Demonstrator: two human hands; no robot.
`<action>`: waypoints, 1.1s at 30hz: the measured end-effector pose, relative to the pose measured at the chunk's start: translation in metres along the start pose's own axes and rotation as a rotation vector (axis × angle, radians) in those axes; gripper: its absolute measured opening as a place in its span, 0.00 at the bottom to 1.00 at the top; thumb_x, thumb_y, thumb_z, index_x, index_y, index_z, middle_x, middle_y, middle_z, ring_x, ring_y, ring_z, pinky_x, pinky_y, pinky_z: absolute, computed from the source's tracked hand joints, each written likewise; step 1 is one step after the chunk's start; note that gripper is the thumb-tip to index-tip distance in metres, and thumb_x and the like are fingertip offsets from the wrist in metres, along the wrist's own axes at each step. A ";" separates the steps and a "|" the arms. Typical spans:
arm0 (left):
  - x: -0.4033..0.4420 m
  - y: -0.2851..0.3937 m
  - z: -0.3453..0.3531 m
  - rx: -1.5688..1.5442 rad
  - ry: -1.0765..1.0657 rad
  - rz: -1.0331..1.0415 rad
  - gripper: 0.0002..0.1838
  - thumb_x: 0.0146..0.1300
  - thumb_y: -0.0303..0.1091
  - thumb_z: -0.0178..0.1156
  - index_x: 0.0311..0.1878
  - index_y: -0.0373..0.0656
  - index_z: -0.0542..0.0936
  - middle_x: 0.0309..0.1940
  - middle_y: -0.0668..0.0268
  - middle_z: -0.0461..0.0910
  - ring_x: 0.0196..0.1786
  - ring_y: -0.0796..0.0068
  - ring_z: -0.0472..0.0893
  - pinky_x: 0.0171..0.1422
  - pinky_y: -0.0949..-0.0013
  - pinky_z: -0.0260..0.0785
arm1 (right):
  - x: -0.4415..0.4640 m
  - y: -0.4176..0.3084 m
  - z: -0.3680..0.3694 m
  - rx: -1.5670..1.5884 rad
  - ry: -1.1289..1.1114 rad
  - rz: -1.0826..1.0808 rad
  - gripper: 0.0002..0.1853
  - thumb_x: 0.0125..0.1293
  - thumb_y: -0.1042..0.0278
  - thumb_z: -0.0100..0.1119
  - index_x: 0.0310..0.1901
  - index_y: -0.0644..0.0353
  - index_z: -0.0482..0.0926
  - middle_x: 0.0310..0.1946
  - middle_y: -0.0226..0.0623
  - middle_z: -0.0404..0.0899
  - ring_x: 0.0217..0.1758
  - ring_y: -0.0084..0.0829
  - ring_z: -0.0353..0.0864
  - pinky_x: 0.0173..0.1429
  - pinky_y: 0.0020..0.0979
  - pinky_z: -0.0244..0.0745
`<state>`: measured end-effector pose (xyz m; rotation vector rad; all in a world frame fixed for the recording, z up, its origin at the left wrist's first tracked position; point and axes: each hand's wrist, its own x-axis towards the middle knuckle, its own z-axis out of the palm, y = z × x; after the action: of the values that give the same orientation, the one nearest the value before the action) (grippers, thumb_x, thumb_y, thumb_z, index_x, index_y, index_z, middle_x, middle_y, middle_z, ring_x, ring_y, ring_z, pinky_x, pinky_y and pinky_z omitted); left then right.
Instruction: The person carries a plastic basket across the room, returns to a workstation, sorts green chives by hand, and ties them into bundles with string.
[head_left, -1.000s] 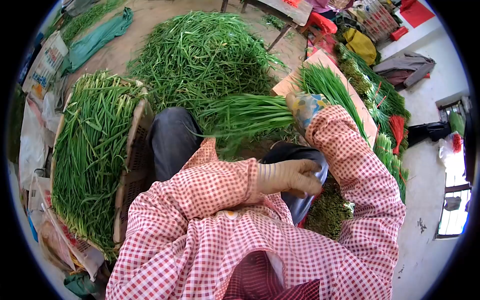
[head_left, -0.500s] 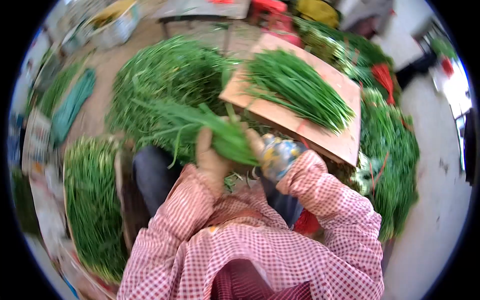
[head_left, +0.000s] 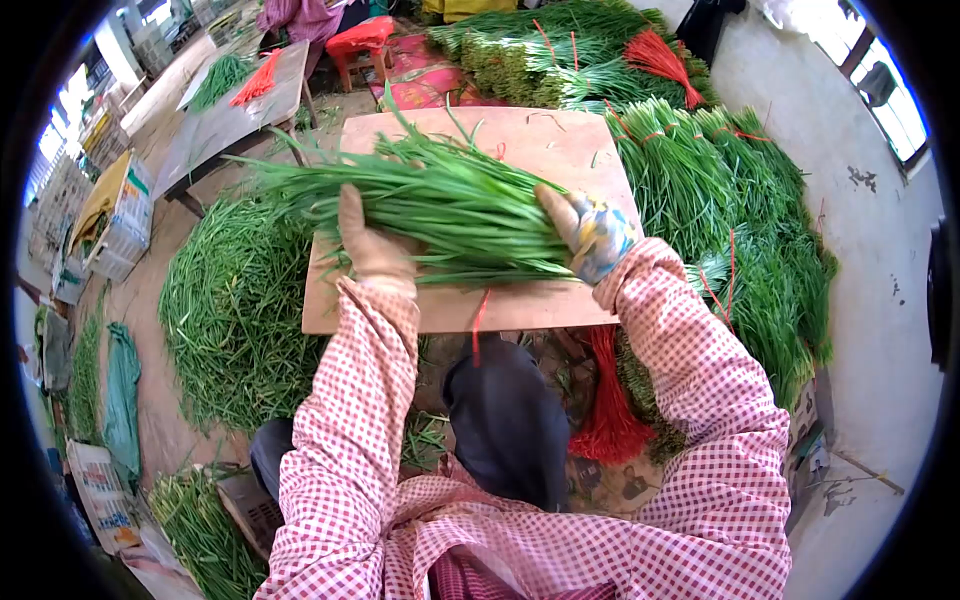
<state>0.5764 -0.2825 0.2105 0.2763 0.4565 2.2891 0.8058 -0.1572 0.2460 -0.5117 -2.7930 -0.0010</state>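
Note:
A thick bunch of green chives [head_left: 470, 210] lies sideways over the wooden board [head_left: 540, 308], leafy tips to the left and cut ends to the right. My left hand [head_left: 375, 245], in a tan glove, grips the leafy half with its thumb on top; its other fingers are mostly hidden. Around the cut ends at the right closes my right hand [head_left: 588, 230], in a glove with a blue and yellow pattern. A red tie [head_left: 481, 315] hangs over the board's near edge.
Tied chive bundles [head_left: 690, 190] are stacked along the right. A loose heap of leaves [head_left: 235, 310] sits on the floor at left. Red ties [head_left: 608, 400] hang below the board. Behind stand a low table [head_left: 240, 110] and a red stool [head_left: 360, 42], near another person [head_left: 300, 18].
Both hands have moved from above my lap to over the board, bringing the chives they held onto those lying there. My view has turned toward the board.

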 end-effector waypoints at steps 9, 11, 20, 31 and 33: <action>0.138 0.152 -0.088 0.689 0.665 0.070 0.12 0.52 0.30 0.65 0.39 0.36 0.78 0.34 0.60 0.80 0.41 0.63 0.78 0.51 0.58 0.71 | 0.024 0.040 0.037 0.200 -0.332 0.616 0.32 0.70 0.38 0.35 0.60 0.56 0.72 0.54 0.49 0.77 0.59 0.47 0.74 0.64 0.41 0.66; 0.135 0.165 -0.064 1.085 0.436 0.383 0.06 0.51 0.29 0.65 0.31 0.39 0.78 0.26 0.70 0.76 0.33 0.71 0.76 0.38 0.67 0.69 | 0.043 0.023 0.008 0.268 -0.489 0.853 0.22 0.66 0.65 0.50 0.61 0.57 0.70 0.52 0.47 0.77 0.58 0.46 0.76 0.62 0.39 0.69; 0.021 -0.110 0.056 2.084 -1.432 0.420 0.66 0.22 0.54 0.78 0.71 0.46 0.58 0.66 0.53 0.63 0.70 0.53 0.60 0.74 0.53 0.48 | 0.035 0.034 0.059 0.230 -0.468 0.735 0.23 0.70 0.51 0.41 0.54 0.60 0.74 0.48 0.49 0.79 0.55 0.44 0.78 0.58 0.39 0.72; 0.035 -0.108 0.027 2.357 -1.177 0.013 0.70 0.21 0.67 0.74 0.71 0.44 0.55 0.70 0.50 0.56 0.74 0.49 0.52 0.76 0.45 0.38 | -0.008 0.042 0.056 0.299 -0.289 0.403 0.38 0.49 0.72 0.63 0.66 0.54 0.63 0.58 0.49 0.68 0.62 0.49 0.70 0.63 0.41 0.68; 0.033 -0.109 0.028 2.415 -1.192 0.061 0.71 0.21 0.68 0.74 0.72 0.44 0.54 0.71 0.50 0.56 0.74 0.50 0.52 0.76 0.45 0.37 | -0.010 0.044 0.065 0.316 -0.225 0.409 0.40 0.47 0.72 0.65 0.66 0.53 0.63 0.57 0.49 0.69 0.62 0.49 0.69 0.64 0.41 0.68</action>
<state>0.6348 -0.1820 0.1938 2.2945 2.0020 0.0145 0.8112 -0.1156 0.1789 -1.0391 -2.7621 0.6079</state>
